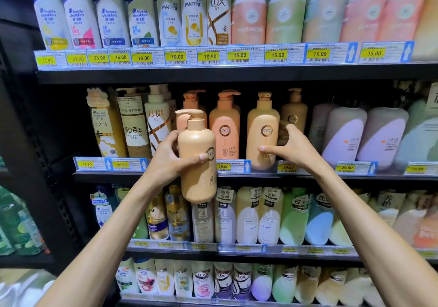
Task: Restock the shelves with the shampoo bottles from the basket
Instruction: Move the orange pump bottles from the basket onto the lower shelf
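Observation:
My left hand grips a tan KYIO pump bottle by its middle and holds it upright in the air in front of the second shelf. On that shelf stands another tan KYIO bottle. My right hand is on this standing bottle, with the thumb on its lower front and the fingers curled round its right side. A pink KYIO bottle stands between the two tan ones. The basket is out of view.
Behind my right hand stands a further tan pump bottle, with lilac bottles to the right. Spes and LUX bottles stand at the left. Rows of bottles fill the shelves above and below, and yellow price tags line the shelf edges.

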Motion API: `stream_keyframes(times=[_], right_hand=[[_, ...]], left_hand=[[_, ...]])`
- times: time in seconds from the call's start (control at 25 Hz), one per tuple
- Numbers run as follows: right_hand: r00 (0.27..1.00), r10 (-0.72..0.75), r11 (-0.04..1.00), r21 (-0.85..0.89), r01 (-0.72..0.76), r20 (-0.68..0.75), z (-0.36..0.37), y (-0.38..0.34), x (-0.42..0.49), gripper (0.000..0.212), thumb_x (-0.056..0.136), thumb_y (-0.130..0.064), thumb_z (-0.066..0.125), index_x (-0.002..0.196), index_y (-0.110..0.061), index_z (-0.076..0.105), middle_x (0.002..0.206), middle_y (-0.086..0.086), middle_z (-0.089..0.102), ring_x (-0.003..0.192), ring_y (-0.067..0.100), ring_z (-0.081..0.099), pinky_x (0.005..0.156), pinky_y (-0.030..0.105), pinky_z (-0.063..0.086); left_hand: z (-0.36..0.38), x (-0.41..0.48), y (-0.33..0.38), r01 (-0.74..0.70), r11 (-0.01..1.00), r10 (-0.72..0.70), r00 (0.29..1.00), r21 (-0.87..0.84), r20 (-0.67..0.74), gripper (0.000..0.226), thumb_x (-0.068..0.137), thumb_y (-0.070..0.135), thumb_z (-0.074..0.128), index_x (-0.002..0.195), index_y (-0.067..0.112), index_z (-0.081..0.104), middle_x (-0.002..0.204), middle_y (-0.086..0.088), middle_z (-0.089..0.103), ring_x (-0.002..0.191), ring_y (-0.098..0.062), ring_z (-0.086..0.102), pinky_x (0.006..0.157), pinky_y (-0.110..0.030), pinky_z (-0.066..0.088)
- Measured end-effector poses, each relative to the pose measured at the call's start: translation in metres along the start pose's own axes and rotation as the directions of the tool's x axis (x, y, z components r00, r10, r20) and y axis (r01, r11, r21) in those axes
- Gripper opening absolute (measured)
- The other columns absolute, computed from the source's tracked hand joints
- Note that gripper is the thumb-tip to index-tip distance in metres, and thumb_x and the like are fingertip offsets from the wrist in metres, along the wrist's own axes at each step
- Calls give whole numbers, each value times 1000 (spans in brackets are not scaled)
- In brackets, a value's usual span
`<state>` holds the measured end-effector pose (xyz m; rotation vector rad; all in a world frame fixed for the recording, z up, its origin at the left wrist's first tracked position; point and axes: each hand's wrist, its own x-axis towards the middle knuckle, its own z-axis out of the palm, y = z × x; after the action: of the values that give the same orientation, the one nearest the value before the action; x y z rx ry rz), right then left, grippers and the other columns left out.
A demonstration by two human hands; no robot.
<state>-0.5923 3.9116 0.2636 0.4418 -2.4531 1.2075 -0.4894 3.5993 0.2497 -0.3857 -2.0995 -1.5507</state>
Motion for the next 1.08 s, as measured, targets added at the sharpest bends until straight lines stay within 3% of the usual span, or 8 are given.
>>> stream_keyframes(times=[0.12,0.32,0.52,0.64,0.8,0.92,1.0,1.08], right_hand=[[999,-2,1000,-12,2,-51,4,-2,-2,84,54,-56,90,116,-13,53,117,2,66,100,17,65,80,39,57],[1000,13,1000,-14,-14,-22,5,-2,9,83,59,-47,92,122,-7,56,118,8,68,108,23,64,93,45,53],[997,82,990,-119,-80,9,6,-1,22,75,65,-55,86,101,8,64,90,21,72,73,23,60,65,36,48],[992,114,991,-82,-109,52,10,5,35,83,68,-53,85,112,14,63,103,25,72,94,36,69,81,39,54],[980,178,983,-69,-172,90,13,10,46,83,67,-58,83,117,6,65,102,14,74,92,30,69,83,35,54],[996,73,996,46,-76,58,15,9,48,71,65,-49,88,120,-15,61,109,-1,71,98,20,67,87,29,50],[991,104,993,43,-108,82,15,10,50,62,65,-52,86,111,-18,63,100,-2,70,91,19,65,81,27,48],[970,210,977,-55,-205,121,13,8,47,51,68,-58,82,86,-13,65,75,2,62,72,20,56,67,29,42]], left_hand=[[3,3,-3,5,1000,-5,1000,-17,3,79,55,52,89,123,25,59,110,9,71,98,-3,69,71,-19,57],[7,7,-2,13,998,-12,1000,-66,11,74,55,51,89,119,31,60,106,17,71,96,-2,70,68,-18,57],[13,6,-1,2,996,-2,1000,-94,6,71,56,48,88,119,31,59,106,19,72,97,-1,69,70,-16,56],[15,7,-3,-1,996,2,1000,-94,13,77,56,48,87,125,28,59,111,14,71,103,-6,68,75,-21,57],[16,7,-7,-5,995,8,999,-96,38,87,57,47,88,134,24,55,123,3,67,113,-13,65,86,-30,58],[15,6,-9,-4,994,8,999,-105,41,84,58,48,89,132,26,56,124,4,67,114,-14,65,86,-31,58],[14,6,-8,-10,994,15,999,-109,43,81,59,48,89,131,29,57,123,6,67,113,-14,65,84,-30,59],[13,6,-6,-16,994,22,998,-112,51,77,59,49,89,128,32,59,121,7,68,112,-13,66,82,-27,58]])
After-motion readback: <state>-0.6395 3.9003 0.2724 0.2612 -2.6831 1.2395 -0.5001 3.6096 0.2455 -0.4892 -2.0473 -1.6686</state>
